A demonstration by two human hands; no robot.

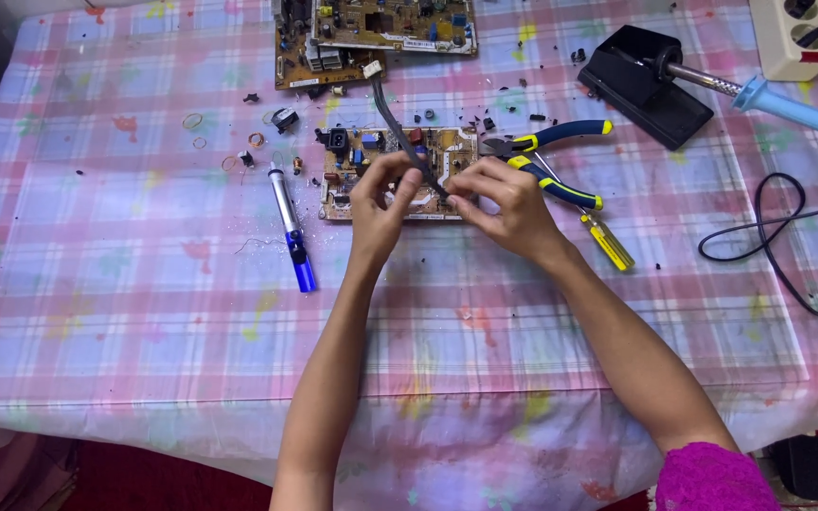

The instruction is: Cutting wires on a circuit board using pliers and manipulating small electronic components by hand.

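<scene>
My left hand (pixel 380 202) and my right hand (pixel 506 202) meet over a tan circuit board (pixel 449 145) that lies flat on the table. Both pinch the near end of a thin dark cable (pixel 392 115). The cable runs up and away to a small white connector (pixel 371 68) near a second board. My fingers hide the cable's near end and part of the board under them.
Blue-and-yellow pliers (pixel 553 161) and a yellow-handled screwdriver (pixel 608 240) lie right of the board; a blue-tipped desoldering pump (pixel 292 227) lies left. Two more boards (pixel 371 33) sit at the back. A black iron stand (pixel 644 83), a blue-handled soldering iron (pixel 788 104), a power strip (pixel 790 36) and a looped cord (pixel 776 237) occupy the right.
</scene>
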